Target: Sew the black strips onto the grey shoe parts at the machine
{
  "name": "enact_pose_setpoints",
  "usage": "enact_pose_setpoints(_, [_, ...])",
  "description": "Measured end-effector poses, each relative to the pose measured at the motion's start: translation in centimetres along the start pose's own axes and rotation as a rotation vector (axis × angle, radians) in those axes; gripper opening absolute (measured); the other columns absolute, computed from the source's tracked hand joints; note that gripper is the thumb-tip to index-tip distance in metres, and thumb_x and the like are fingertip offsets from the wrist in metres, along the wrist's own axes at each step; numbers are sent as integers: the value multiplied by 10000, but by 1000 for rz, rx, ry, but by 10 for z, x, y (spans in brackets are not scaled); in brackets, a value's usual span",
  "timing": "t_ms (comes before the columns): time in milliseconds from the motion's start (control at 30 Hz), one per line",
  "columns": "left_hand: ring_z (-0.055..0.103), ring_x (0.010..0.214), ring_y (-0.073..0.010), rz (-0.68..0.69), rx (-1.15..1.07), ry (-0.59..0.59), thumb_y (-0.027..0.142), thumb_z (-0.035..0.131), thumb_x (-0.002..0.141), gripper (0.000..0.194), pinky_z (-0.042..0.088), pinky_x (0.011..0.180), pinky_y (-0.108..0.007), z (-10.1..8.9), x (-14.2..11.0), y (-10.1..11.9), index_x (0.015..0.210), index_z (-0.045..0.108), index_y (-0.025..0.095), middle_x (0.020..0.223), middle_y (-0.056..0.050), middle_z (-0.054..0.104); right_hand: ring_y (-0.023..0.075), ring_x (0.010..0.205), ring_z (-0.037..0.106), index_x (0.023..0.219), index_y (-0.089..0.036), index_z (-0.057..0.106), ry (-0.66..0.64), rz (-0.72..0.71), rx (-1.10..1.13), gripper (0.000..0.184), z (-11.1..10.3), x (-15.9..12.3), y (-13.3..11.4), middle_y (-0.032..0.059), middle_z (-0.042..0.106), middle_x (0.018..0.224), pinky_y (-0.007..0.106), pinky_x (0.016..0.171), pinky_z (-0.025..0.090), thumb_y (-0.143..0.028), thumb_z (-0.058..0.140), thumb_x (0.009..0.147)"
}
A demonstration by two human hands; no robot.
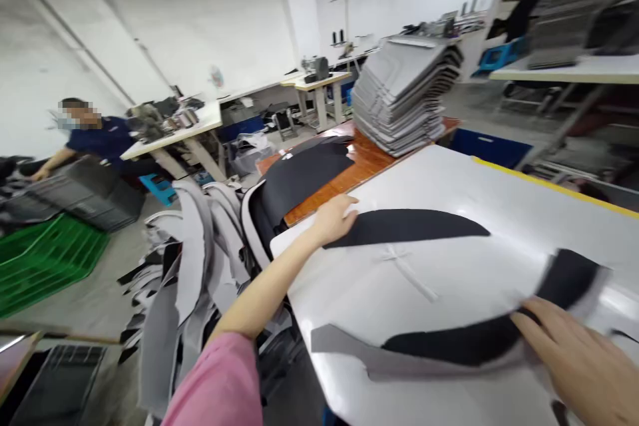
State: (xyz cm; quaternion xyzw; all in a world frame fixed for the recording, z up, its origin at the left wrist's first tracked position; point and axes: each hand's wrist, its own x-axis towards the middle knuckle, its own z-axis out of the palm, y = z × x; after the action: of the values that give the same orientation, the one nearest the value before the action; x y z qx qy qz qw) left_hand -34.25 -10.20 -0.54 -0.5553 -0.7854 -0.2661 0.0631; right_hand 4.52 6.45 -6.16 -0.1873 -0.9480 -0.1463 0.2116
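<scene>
While a white table (479,180) spreads rightward, grey offcuts (194,266) crowd its left side and a grey stack (399,90) rises behind. On it, the blurred right hand (579,359) covers part of a curved black piece (449,344), fingers outstretched, any grip hidden; the left hand (333,219), half open, touches a black strip (414,225).

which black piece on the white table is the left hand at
The far black strip, nearest the brown tabletop; the black material by the right hand has grey edging.
</scene>
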Motion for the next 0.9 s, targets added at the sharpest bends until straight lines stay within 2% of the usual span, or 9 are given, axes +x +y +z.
enact_pose_setpoints(100, [477,1243,-221,65,111,-259,450,447,924,489,401,1049,-347,70,45,68,1297,492,137,1340,-120,525,268,1081,566,830,-184,690,-126,-31,-92,322,-16,8,6,141,644,1048,389,851,432,14,443,771])
enact_pose_setpoints(200, [489,1222,-286,17,225,-382,491,519,876,562,438,991,-423,102,74,101,1301,476,127,1292,-157,537,326,1131,538,785,-146,648,-136,56,-216,209,-23,11,10,149,638,953,426,917,406,-41,472,830])
enact_pose_setpoints(333, [580,1070,-284,78,266,-415,375,690,742,540,492,888,-371,96,94,125,1200,554,122,1174,-150,579,353,1189,510,850,-125,630,-146,235,-269,201,-24,-4,12,205,617,1113,475,1001,352,-87,435,884])
enact_pose_setpoints(433, [605,1001,-235,191,272,-431,223,597,779,351,494,858,-324,76,88,165,1126,602,170,1089,-92,614,341,1187,520,956,-145,622,-294,326,-145,263,-33,-18,9,218,586,1204,530,1006,336,-88,369,908])
enact_pose_setpoints(500, [612,960,-195,384,251,-387,145,486,815,365,499,820,-301,63,70,204,1160,582,218,1104,-55,611,317,1207,511,1033,-159,610,-423,329,18,309,-45,-25,1,212,564,1250,533,1012,337,-62,347,900])
enact_pose_setpoints(600, [610,872,-157,820,254,-412,137,430,858,323,508,659,-274,52,30,266,1133,571,229,1296,-32,541,290,1210,509,1137,-170,587,-524,264,234,374,-71,-35,-14,197,562,1254,509,1020,346,-30,374,863])
enact_pose_setpoints(733, [565,941,-198,1200,375,-544,154,366,929,242,489,561,-291,69,-12,317,983,602,151,1439,-80,441,268,1062,592,1161,-182,586,-566,217,425,394,-101,-56,-27,154,631,1113,478,954,417,-35,401,844])
enact_pose_setpoints(833, [540,985,-217,1237,427,-625,152,314,951,290,485,575,-297,88,-26,329,1030,593,136,1354,-117,515,263,1089,592,1062,-162,608,-583,268,495,343,-115,-81,-29,152,639,1114,477,956,432,-15,382,850])
enact_pose_setpoints(900, [539,954,-221,1216,444,-655,145,332,940,330,457,536,-295,93,-30,331,1199,536,148,1275,-119,559,274,1201,534,1025,-150,605,-562,296,504,322,-120,-99,-28,165,614,1191,498,1001,405,8,394,839])
